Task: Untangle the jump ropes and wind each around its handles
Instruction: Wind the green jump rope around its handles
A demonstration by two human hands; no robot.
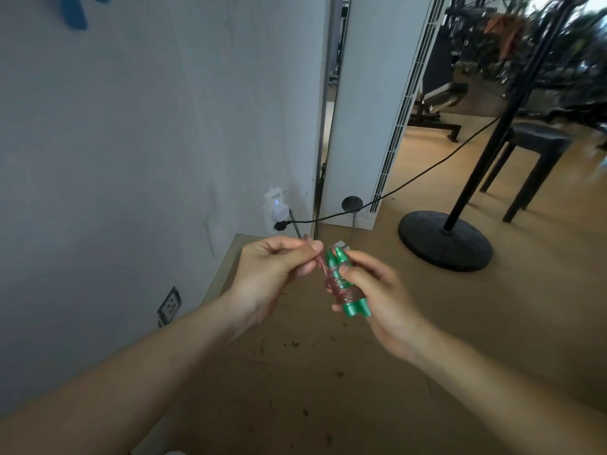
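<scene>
Two green jump-rope handles [353, 308] are held side by side, upright and slightly tilted, in front of me above the floor. A thin pinkish clear rope [341, 292] is coiled around their middle. My right hand [374, 290] grips the pair from the right, thumb across the coils. My left hand [279, 267] pinches the loose end of the rope just left of the handle tops, fingers curled. No other jump rope is in view.
A white wall [131, 159] with a plugged-in adapter [276, 208] and a lower socket [169, 307] stands at left. A black cable [410, 182] runs to a black stand with a round base [445, 239]. A black stool [532, 159] and gym equipment lie beyond on the wooden floor.
</scene>
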